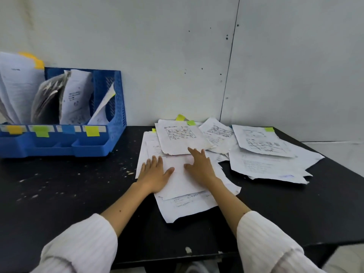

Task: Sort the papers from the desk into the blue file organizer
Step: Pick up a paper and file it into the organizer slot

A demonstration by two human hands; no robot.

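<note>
A loose pile of white printed papers (262, 154) lies spread over the black desk (69, 184), some with green sticky tabs. My left hand (154, 172) rests flat with straight fingers on a blank sheet (179, 178) at the pile's near left. My right hand (200, 164) lies flat beside it on the same sheet, fingertips reaching a printed page with a grid picture (179, 136). The blue file organizer (116, 119) stands at the far left against the wall, with papers upright in its slots.
Yellow, green and blue sticky labels (92, 131) mark the organizer's front slots. A dark bundle (47, 99) sits in one slot. A white wall rises right behind the desk. The desk's right edge drops off near the far papers.
</note>
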